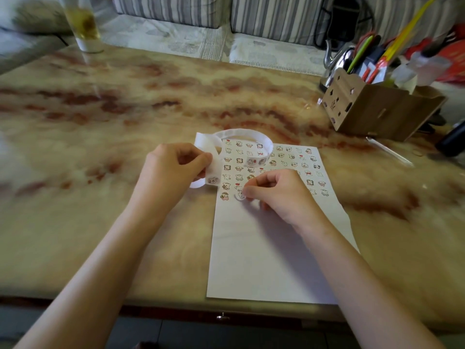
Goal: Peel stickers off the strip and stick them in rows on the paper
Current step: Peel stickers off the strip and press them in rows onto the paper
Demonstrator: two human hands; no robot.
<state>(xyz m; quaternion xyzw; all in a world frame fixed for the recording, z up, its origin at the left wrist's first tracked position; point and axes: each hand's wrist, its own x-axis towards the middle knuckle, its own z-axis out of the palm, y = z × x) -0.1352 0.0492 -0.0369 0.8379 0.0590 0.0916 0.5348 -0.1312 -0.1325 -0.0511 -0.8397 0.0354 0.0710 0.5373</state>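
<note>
Right hand (279, 195), sticker (240, 196) in pinch above paper (264, 260); left hand (171, 172), grip on curled strip (241, 134); cardboard organizer (372, 112) beyond.

Marbled tan-and-red table (125, 109) stood before a striped sofa (264, 18); a glass (85, 23) sat far left, a pen box (372, 109) far right.

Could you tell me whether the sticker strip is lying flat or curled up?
Curled: the sticker strip arcs in a loop over the paper's top rows, its near end pinched in the left hand.
</note>
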